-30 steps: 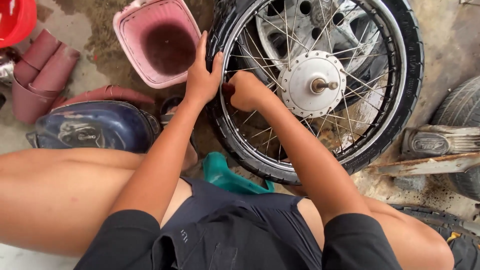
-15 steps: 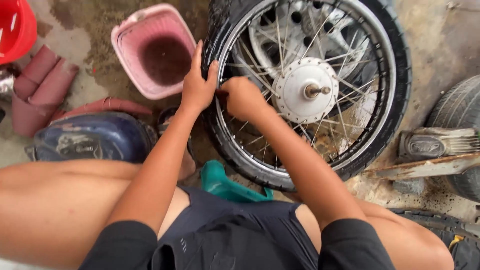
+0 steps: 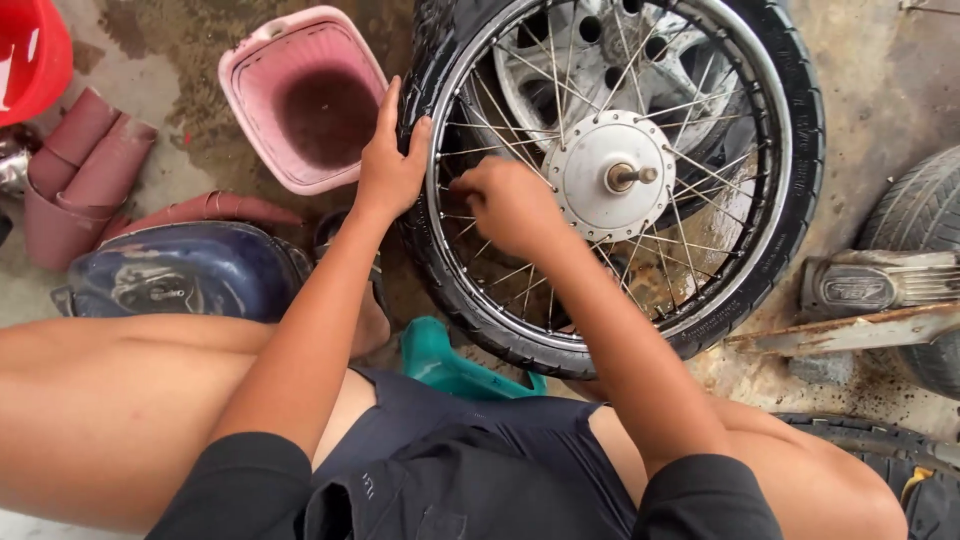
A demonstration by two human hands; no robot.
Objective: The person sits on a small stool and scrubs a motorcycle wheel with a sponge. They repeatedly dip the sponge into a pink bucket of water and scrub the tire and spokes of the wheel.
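1. On the stained concrete floor lies a spoked motorcycle wheel, flat, black tyre still on its chrome rim, with the silver hub and axle stub at its centre.
2. At the wheel's left edge the left hand rests on the tyre, fingers spread upward over the rubber and thumb hooked toward the rim; it presses rather than closes around anything.
3. Just beside it, the right hand is curled into a loose fist among the spokes between rim and hub; what it pinches, if anything, cannot be told.
4. Left of the wheel stands a pink plastic basket with dark liquid inside.
5. Farther left sit rolled reddish sandpaper sheets, a red tub and a dark blue fuel tank.
6. Below the wheel, a teal plastic piece shows by the person's knee.
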